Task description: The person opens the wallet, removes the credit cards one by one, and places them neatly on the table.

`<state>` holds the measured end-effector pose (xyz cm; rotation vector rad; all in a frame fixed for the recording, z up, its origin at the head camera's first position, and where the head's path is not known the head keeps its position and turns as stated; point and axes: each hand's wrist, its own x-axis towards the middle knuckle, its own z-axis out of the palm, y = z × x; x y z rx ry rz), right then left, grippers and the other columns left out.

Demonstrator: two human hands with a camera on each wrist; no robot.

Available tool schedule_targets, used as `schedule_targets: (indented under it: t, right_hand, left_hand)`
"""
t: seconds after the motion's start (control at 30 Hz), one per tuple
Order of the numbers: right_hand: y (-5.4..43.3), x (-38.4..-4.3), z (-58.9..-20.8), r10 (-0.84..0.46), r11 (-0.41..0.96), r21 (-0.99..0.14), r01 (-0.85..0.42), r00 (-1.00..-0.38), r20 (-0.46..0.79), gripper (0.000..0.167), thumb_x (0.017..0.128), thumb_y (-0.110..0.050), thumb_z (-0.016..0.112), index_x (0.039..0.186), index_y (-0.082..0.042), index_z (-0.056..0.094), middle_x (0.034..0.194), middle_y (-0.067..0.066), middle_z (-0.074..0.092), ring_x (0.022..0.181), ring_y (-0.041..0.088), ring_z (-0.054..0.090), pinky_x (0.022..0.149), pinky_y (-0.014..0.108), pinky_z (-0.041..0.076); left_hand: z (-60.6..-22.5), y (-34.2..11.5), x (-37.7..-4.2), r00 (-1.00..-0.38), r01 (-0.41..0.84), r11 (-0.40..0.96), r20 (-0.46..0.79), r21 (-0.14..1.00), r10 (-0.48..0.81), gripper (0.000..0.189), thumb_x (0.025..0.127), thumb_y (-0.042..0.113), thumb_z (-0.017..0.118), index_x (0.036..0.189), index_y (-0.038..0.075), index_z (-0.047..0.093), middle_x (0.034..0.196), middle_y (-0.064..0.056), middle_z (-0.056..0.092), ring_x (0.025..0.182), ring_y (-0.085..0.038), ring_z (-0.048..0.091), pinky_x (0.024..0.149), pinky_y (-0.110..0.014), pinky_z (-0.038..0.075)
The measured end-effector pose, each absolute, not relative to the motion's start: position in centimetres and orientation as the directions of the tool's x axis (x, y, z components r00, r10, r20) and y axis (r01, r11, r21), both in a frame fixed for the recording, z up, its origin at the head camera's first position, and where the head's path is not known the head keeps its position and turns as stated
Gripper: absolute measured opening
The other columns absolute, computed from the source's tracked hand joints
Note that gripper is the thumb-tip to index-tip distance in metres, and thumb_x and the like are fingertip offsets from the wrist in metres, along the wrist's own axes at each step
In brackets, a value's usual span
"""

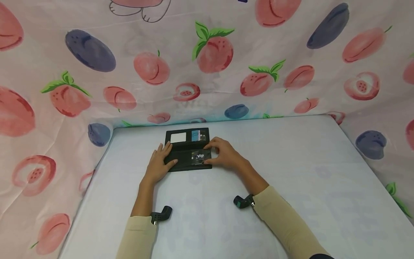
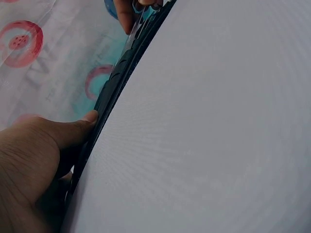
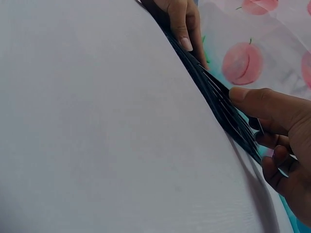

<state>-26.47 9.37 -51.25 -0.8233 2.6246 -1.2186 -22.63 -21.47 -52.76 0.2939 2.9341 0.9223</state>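
Observation:
A black long wallet [image 1: 182, 157] lies unfolded on the white table. Its upper flap has a white panel on the left and blue and dark cards [image 1: 196, 135] in slots on the right. On the lower half is a dark card marked "Vip" [image 1: 199, 156]. My left hand [image 1: 157, 163] rests on the wallet's left side with fingers spread, the thumb on the lower half. At the right edge, my right hand [image 1: 224, 154] pinches the "Vip" card between thumb and fingers. In the right wrist view, the right thumb [image 3: 248, 98] presses at the card's edge.
The white table [image 1: 275, 162] extends around the wallet. Behind it and at both sides hangs a cloth [image 1: 213, 93] printed with peaches and plums. A small black camera [image 1: 161, 214] sits on the left wrist and another camera [image 1: 243, 201] on the right.

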Motion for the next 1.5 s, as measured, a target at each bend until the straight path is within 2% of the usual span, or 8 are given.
schedule_targets:
  t: [0.47,0.67,0.93,1.4,1.5]
  right_hand:
    - [11.3,-27.5,-51.1,-0.523,0.493,-0.753,-0.436,-0.84,0.144,0.046,0.086,-0.025,0.09,0.127,-0.012,0.075,0.12,0.002,0.061,0.092,0.022,0.047,0.077,0.039,0.044]
    - [11.9,-28.1,-51.2,-0.484,0.49,-0.746,-0.451,-0.852,0.198,0.05,0.088,-0.024,0.089,0.133,-0.009,0.073,0.123,0.005,0.061,0.093,0.024,0.048,0.077,0.038,0.044]
    - [12.4,-28.6,-51.0,-0.432,0.475,-0.724,-0.5,-0.849,0.303,0.052,0.087,-0.019,0.09,0.133,-0.004,0.072,0.127,0.01,0.061,0.091,0.029,0.051,0.076,0.038,0.044]
    - [13.2,-29.4,-51.1,-0.345,0.495,-0.718,-0.489,-0.869,0.354,0.05,0.091,-0.018,0.086,0.135,-0.004,0.069,0.133,0.014,0.06,0.095,0.033,0.053,0.075,0.039,0.043]
    - [13.3,-29.5,-51.3,-0.327,0.5,-0.718,-0.485,-0.873,0.362,0.047,0.092,-0.017,0.085,0.134,-0.004,0.07,0.134,0.015,0.06,0.101,0.034,0.055,0.076,0.041,0.045]
  left_hand:
    - [-52.6,-21.5,-22.5,-0.979,0.174,0.792,0.013,0.585,0.205,0.078,0.102,0.03,0.07,0.164,0.003,0.031,0.172,-0.013,0.023,0.16,-0.039,0.006,0.129,-0.053,-0.001]
    - [-52.6,-21.5,-22.4,-0.978,0.176,0.792,0.013,0.584,0.207,0.078,0.102,0.029,0.07,0.164,0.003,0.031,0.172,-0.013,0.023,0.16,-0.039,0.006,0.129,-0.053,-0.001]
    - [-52.7,-21.5,-22.5,-0.978,0.179,0.79,0.017,0.586,0.208,0.077,0.103,0.029,0.069,0.164,0.003,0.031,0.172,-0.013,0.023,0.16,-0.039,0.005,0.129,-0.052,-0.002]
    - [-52.6,-21.4,-22.5,-0.978,0.178,0.796,0.016,0.579,0.208,0.077,0.103,0.03,0.069,0.165,0.004,0.03,0.173,-0.013,0.023,0.16,-0.039,0.006,0.129,-0.052,-0.001]
    - [-52.7,-21.4,-22.5,-0.978,0.181,0.796,0.016,0.578,0.21,0.077,0.103,0.03,0.069,0.165,0.004,0.03,0.172,-0.013,0.023,0.16,-0.039,0.006,0.129,-0.053,-0.001]
